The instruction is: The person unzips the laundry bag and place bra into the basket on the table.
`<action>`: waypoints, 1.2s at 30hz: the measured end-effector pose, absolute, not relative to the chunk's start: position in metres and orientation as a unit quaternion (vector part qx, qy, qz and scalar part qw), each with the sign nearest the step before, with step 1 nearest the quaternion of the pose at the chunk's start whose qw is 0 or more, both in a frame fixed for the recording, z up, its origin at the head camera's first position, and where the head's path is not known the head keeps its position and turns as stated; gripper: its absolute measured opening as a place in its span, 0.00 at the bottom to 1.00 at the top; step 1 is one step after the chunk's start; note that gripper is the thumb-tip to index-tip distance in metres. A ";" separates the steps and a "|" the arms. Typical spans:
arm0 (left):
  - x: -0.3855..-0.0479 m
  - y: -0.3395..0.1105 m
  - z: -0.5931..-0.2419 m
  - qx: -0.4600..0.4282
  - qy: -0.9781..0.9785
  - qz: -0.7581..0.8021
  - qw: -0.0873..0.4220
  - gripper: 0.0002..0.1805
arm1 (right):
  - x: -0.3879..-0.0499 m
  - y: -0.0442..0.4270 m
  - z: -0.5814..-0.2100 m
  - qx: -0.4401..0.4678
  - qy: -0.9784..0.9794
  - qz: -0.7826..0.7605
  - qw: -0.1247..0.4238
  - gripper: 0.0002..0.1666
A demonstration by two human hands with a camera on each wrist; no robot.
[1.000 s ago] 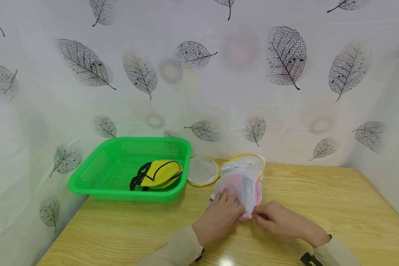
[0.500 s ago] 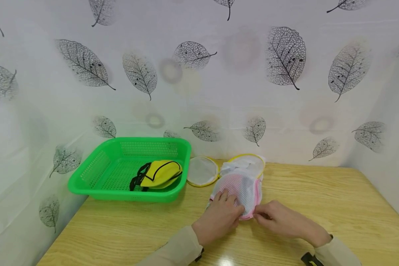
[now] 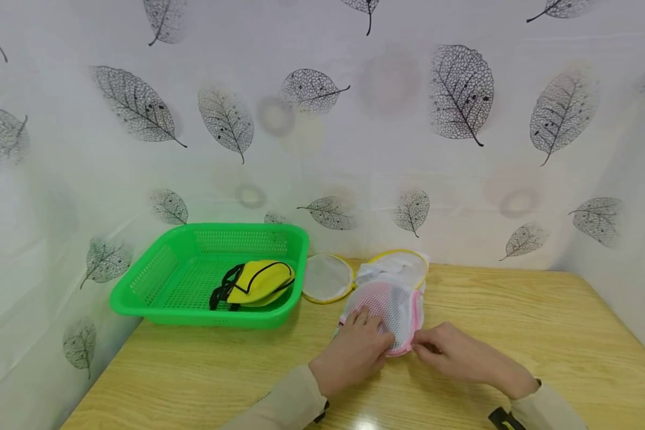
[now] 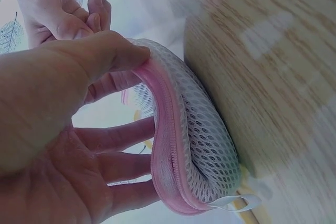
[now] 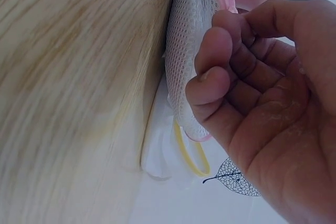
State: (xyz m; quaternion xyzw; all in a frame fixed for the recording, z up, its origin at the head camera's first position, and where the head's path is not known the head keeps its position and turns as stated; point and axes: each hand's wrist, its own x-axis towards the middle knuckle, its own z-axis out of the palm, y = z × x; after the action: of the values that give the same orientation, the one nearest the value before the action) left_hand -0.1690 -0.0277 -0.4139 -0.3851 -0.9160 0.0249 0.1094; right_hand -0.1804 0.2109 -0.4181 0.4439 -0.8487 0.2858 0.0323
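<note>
A white mesh laundry bag [image 3: 400, 310] with a pink zipped edge lies on the table, and something pink and grey shows through its mesh. My left hand [image 3: 352, 355] lies over its near left part. In the left wrist view the thumb presses the pink zip edge [image 4: 167, 129] while the other fingers are spread along its other side, so the hand holds the edge. At the bag's near right corner my right hand [image 3: 457, 355] pinches the pink zip between thumb and forefinger. Its other fingers [image 5: 215, 48] are curled; the zip pull itself is hidden.
To the left stands a green plastic basket [image 3: 140, 298] holding a yellow cloth item with black trim and straps [image 3: 260, 282]. Behind the bag are a round yellow-rimmed mesh piece [image 3: 326, 278] and another [image 3: 403, 266] with white cloth. A leaf-patterned curtain [image 3: 365, 161] borders the table.
The right hand has shifted very slightly right and away from me along the pink zip. The left hand stays nearly still on the bag.
</note>
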 end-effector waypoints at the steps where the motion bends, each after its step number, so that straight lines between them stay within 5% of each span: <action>1: -0.169 -0.028 -0.414 -0.385 -0.916 0.022 0.107 0.05 | -0.180 0.211 -0.418 0.443 -0.850 0.284 0.033 0.13; 24: -0.170 -0.029 -0.414 -0.387 -0.917 0.010 0.095 0.04 | -0.180 0.217 -0.418 0.421 -0.864 0.270 0.053 0.19; 36: -0.175 -0.032 -0.417 -0.380 -0.907 0.020 0.181 0.18 | -0.178 0.214 -0.422 0.431 -0.858 0.279 0.030 0.15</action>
State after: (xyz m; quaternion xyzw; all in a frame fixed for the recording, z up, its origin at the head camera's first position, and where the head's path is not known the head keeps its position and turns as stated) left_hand -0.1753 -0.0319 -0.4170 -0.3800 -0.9069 0.0203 0.1808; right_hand -0.1776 0.2145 -0.4222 0.4307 -0.8576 0.2794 0.0300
